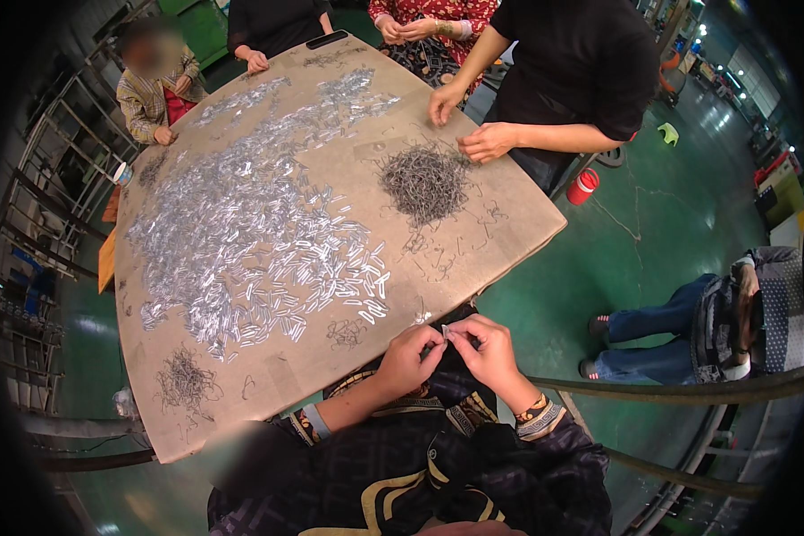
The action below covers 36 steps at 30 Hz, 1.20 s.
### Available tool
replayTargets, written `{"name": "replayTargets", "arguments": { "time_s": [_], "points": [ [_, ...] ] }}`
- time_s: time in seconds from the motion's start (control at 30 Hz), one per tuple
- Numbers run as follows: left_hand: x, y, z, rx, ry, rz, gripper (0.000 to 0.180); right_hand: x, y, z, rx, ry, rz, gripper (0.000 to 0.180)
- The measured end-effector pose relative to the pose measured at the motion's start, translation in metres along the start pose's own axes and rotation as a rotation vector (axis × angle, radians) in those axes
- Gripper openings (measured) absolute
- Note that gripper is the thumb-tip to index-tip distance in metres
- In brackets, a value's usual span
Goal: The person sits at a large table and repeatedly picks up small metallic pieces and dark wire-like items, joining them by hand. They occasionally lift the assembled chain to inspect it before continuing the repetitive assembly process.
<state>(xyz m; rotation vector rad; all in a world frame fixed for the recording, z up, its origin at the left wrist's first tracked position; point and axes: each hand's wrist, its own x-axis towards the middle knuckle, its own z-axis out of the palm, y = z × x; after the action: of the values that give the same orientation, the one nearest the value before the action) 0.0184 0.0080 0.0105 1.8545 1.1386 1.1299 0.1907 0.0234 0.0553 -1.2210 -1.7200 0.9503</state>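
Note:
Just past the table's near edge, my left hand (408, 359) and my right hand (486, 351) meet fingertip to fingertip. Both are closed in a pinch around a small pale piece (445, 331), mostly hidden by the fingers, so its kind does not show. A broad spread of short, shiny silver metal strips (241, 210) covers much of the table. Ahead and to the right lies a heap of dark bent wire hooks (422, 185), with loose ones scattered below it. A small cluster of wire pieces (346, 333) lies left of my hands.
The brown-covered table (473, 255) has another dark wire pile (186, 382) at its near left. Co-workers' hands (489, 142) are over the right side, and other people stand along the far side. A red container (583, 187) stands off the right edge. Metal rails (670, 390) run at lower right.

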Motion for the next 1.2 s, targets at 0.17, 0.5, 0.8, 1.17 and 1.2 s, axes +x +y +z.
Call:
{"name": "replayTargets", "arguments": {
  "time_s": [0.17,0.5,0.8,1.17,1.2],
  "points": [
    [0.021,-0.015,-0.027,0.117,-0.140,0.067,0.014,-0.002,0.004,0.000,-0.023,0.014,-0.026,0.006],
    [0.109,-0.086,-0.037,0.959,-0.256,0.491,0.014,-0.004,0.007,-0.001,-0.050,0.040,-0.032,0.007],
    [0.123,-0.090,-0.033,0.974,-0.343,0.457,0.009,-0.005,0.015,0.002,-0.051,0.061,-0.047,0.007],
    [0.047,0.006,-0.046,-0.425,-0.257,-0.310,0.004,-0.005,0.013,0.008,-0.032,0.049,-0.068,0.008],
    [0.042,0.007,-0.046,-0.384,-0.253,-0.294,0.004,-0.005,0.013,0.010,-0.035,0.044,-0.072,0.008]
  ]
}}
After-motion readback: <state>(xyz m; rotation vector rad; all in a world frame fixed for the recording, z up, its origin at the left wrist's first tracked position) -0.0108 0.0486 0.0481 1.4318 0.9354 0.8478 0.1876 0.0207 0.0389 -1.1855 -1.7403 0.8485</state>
